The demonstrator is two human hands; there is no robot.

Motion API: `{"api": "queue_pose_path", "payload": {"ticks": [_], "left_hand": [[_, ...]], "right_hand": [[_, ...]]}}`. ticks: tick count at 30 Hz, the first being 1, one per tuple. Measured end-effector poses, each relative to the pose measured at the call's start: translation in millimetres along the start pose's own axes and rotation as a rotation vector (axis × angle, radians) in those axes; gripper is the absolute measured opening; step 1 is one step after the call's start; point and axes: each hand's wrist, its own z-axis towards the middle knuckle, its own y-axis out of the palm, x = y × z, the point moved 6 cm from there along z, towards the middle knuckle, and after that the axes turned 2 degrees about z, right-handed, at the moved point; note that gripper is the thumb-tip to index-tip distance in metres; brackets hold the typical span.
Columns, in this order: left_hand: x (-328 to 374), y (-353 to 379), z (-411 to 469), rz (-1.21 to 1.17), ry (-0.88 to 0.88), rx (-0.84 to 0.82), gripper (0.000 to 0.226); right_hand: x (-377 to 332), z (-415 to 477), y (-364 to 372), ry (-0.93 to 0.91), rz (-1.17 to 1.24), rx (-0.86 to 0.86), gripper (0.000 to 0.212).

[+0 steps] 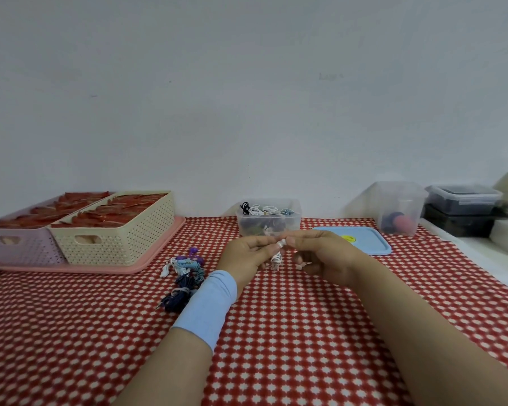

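At the centre of the frame a white earphone cable (276, 257) is pinched between the left hand (246, 260) and right hand (326, 257) above the desk (305, 332) – seemingly mostly coiled, its end untucked – while wound bundles (184, 275) are laid left-centre and more cables are seen in the clear box (296, 221) behind.

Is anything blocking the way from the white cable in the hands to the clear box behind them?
No, nothing visible. The left hand and right hand hold the white cable just in front of the clear box, whose top is open; a blue lid lies to its right.
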Motion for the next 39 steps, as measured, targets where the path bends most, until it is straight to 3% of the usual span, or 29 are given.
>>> {"api": "queue_pose_path", "payload": {"ticks": [14,25,33,39], "left_hand": [[2.3,-1.5,-1.5,0.062,0.03,-0.021,0.017],[7.4,-5.9,-2.0,0.067,0.071,0.019,0.014],[16.7,-5.6,-5.5,0.25,0.229,0.063,0.012],[21.0,-4.2,-6.6,0.402,0.303,0.075,0.015]], "right_hand": [[0.0,-6.4,0.6,0.095,-0.044,-0.011,0.025],[-1.6,-4.6,2.5,-0.008,-0.093,0.07,0.02],[-7.9,-11.6,2.3,-0.092,-0.281,0.104,0.018],[-7.5,-12.3,2.2,-0.086,-0.272,0.112,0.018]]}}
